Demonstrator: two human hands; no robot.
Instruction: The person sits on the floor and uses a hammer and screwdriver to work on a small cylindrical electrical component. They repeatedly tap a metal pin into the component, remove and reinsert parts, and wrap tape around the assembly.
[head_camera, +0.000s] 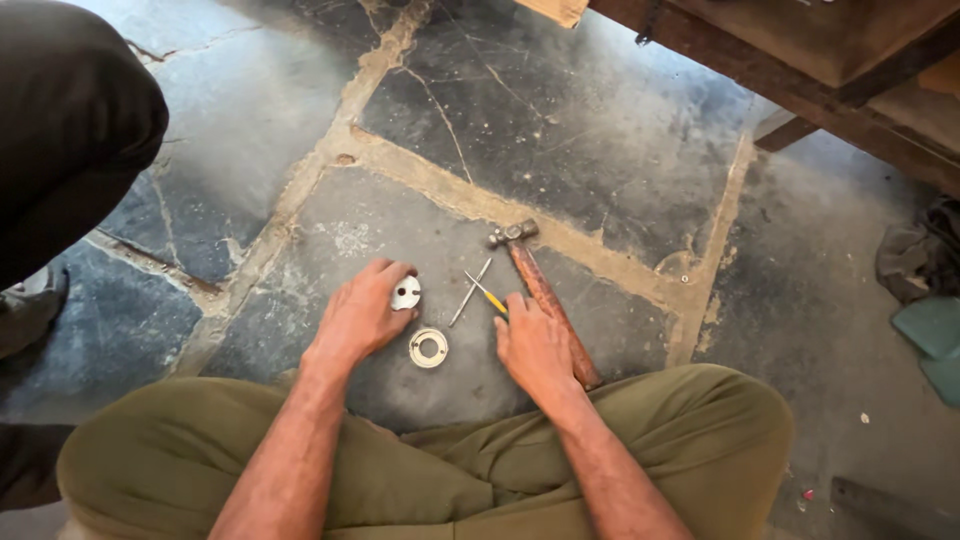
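I sit cross-legged on a cracked stone floor (560, 120). My left hand (362, 312) grips a small white round part (406, 293) just above the floor. Right beside it a white ring-shaped part (428, 348) lies flat. My right hand (535, 345) rests low over the yellow handle of a small screwdriver (487, 294), fingers curled on it. A thin metal rod (468, 294) lies crossed under the screwdriver's tip. A hammer (545, 295) with a wooden handle and steel head lies next to my right hand, its handle running under the hand's edge.
Another person's dark-trousered leg (70, 130) and shoe (25, 305) stand at the left. A wooden bench or frame (830, 70) crosses the top right. Dark cloth (915, 255) and a green object (935, 335) lie at the right edge.
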